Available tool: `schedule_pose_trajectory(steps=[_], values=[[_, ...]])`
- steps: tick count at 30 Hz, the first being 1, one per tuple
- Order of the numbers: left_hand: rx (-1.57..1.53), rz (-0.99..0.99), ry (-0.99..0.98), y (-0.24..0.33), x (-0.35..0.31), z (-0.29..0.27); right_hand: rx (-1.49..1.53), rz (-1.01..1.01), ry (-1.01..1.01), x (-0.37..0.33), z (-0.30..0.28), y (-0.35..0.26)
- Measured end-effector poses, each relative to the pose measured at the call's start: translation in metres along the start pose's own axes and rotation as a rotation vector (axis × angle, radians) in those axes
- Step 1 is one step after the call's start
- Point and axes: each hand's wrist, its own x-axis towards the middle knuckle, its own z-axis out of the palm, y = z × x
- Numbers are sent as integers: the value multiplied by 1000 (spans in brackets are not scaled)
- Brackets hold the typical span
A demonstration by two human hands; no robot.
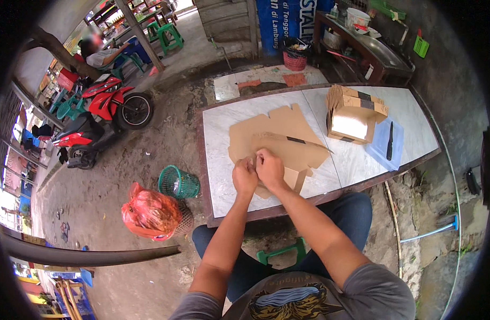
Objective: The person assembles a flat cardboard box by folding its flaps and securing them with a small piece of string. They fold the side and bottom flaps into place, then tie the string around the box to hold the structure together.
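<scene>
A brown cardboard sheet (245, 133), partly folded into a box, lies on the white tiled table top in front of me. My left hand (245, 175) and my right hand (270, 168) meet at its near left part. Both sets of fingers are closed and pinch the cardboard, the hands almost touching. A raised flap with a dark strip along its edge runs to the right beyond them. Close to my right wrist, a folded wall (294, 178) stands up. The exact fold between my fingertips is hidden by the hands.
Folded cardboard boxes (357, 109) stand at the table's far right, beside a translucent blue plastic lid (377, 146) bearing a black knife (390, 141). Left of the table are a green basket (178, 181) and a red plastic bag (149, 212). Further off stands a red motorbike (103, 106).
</scene>
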Motion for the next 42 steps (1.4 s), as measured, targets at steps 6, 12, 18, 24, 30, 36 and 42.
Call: schedule_pose_trajectory(steps=[6,12,18,24,30,36,42], values=[[-95,-197,-102,13,-16,-5,-10,285,-76,-14,1,17],[-72,-108,-208,-14,-5,5,-42,289,-260,2,-12,18],[-367,-272,-342,-23,-4,13,317,501,-371,4,-19,33],[-501,-406,-510,-22,-3,10,599,726,-409,6,-34,33],[-685,-445,-475,-28,-4,18,646,722,-410,5,-36,31],[-606,-404,-447,-31,-7,24,658,716,-362,0,-36,34],[-652,-388,-449,-34,-8,25,681,676,-340,-2,-32,37]])
